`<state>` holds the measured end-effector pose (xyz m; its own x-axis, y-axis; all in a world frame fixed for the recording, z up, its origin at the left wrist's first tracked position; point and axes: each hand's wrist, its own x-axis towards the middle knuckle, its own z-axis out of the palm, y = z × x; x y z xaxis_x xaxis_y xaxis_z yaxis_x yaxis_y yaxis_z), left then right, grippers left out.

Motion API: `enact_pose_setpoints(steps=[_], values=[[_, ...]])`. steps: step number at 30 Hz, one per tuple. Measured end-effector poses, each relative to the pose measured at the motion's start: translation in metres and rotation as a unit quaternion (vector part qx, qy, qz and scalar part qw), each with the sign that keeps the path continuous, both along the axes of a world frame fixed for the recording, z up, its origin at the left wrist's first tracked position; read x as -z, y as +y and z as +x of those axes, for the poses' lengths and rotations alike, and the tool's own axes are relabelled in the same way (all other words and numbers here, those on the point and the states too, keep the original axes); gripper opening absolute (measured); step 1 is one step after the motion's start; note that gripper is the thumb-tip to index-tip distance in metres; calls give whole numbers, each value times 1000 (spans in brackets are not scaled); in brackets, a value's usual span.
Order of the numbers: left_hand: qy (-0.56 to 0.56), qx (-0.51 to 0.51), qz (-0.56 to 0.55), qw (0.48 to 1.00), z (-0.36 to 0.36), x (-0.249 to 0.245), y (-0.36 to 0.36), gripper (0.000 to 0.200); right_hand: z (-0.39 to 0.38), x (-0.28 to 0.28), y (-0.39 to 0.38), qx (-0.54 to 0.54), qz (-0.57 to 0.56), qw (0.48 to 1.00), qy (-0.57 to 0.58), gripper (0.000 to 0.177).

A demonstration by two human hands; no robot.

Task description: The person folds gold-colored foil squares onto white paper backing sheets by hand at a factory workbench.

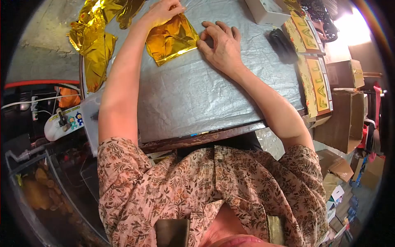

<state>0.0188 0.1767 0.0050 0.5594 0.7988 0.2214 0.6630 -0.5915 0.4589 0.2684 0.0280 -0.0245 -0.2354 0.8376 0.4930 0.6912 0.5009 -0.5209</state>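
A folded square of shiny gold foil (170, 41) lies on the silver-grey covered table (197, 103). My left hand (162, 13) is at its upper edge, fingers closed and bent down on the foil; the fingertips are partly hidden. Along the right edge, my right hand (222, 47) rests with fingers loosely curled and apart, its thumb side touching the foil's corner. More gold foil (94, 53), crumpled and loose, hangs over the table's left edge.
Boxes lettered "FALL" (317, 84) line the right table edge, beside a black object (282, 45). A white box (267, 11) stands at the far right. Cardboard boxes (339, 119) are stacked beyond. A skateboard (61, 125) and a glass tank (45, 185) are at left.
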Motion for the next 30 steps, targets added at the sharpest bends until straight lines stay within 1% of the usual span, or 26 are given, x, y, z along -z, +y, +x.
enact_pose_setpoints(steps=[1,3,7,10,12,13,15,16,18,19,20,21,22,23,24,27,30], values=[[-1,1,-1,1000,0,1,-1,26,1,0,0,1,-1,1000,-1,19],[-40,3,13,999,1,3,-6,24,1,0,0,1,6,1000,3,19],[-20,-11,17,1000,-2,2,-13,25,0,0,0,-4,3,1000,4,19],[-56,-42,14,997,-1,3,-22,25,1,-2,-1,-6,7,1000,-15,23],[-40,-45,14,998,-1,2,-26,24,1,-3,-3,-29,8,999,-25,34],[-42,-47,13,998,0,1,-28,24,-1,-3,-4,-31,7,999,-27,34],[-73,-43,18,996,5,-2,-32,22,-7,-3,-5,-34,55,993,-95,44],[-75,-46,17,996,6,-2,-32,22,-8,-1,-5,-37,55,993,-96,44],[-66,-69,-39,995,7,-2,-28,22,-8,1,-5,-22,49,995,-81,42],[-67,-72,-39,994,5,1,-26,22,-8,0,-4,-25,49,995,-82,42],[-153,18,21,988,4,5,-26,22,-7,0,-4,-34,48,994,-89,41],[-234,107,82,963,4,4,-28,22,-7,-1,-4,-42,47,993,-95,40],[-235,104,83,963,5,3,-30,22,-8,-1,-3,-46,48,993,-96,40],[-161,17,35,986,7,1,-30,22,-9,-1,-3,-54,60,991,-108,40],[-85,-70,-15,994,10,-2,-32,22,-9,0,-2,-61,72,988,-119,39],[-82,-51,5,995,8,2,-25,23,-9,-1,-2,-65,73,983,-154,41],[-59,-71,-4,996,12,0,-24,24,-10,-2,-3,-69,77,980,-169,41]])
